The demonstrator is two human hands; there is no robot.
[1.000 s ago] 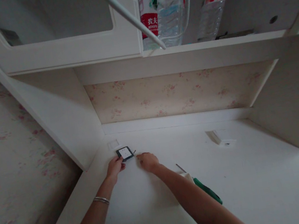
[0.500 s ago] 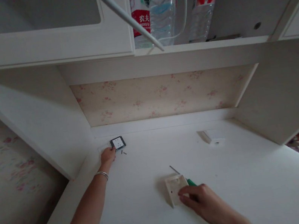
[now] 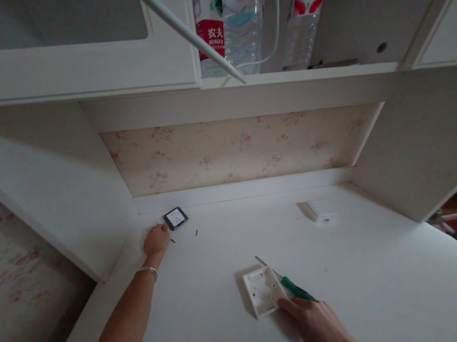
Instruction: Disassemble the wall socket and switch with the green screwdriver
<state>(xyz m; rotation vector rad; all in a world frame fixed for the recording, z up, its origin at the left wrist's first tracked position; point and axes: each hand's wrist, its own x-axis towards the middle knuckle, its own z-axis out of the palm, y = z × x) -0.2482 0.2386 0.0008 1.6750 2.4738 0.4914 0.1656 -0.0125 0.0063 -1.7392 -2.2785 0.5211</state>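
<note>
At the far left of the desk, my left hand (image 3: 156,240) has its fingers curled, with the tips hidden. It is right beside a dark-framed socket panel (image 3: 175,218) with a white face. Two small screws lie near it, one screw (image 3: 172,241) by the fingers and another screw (image 3: 196,232) farther right. My right hand (image 3: 312,317) pinches the near right corner of a white square socket back box (image 3: 260,306), its hollow side facing up. A screwdriver (image 3: 297,289) with a green handle runs alongside the box; its handle end meets my right hand.
Farther back on the white desk (image 3: 210,273) sits another white box-like piece (image 3: 321,211). Overhead, a shelf holds several plastic bottles (image 3: 245,22), and a pale rod (image 3: 187,29) slants down in front. Side panels (image 3: 432,131) enclose the desk left and right.
The two screws have moved apart. My left hand has drawn back slightly from the socket panel. The back box shows its hollow more fully, with my right hand shifted to its near corner.
</note>
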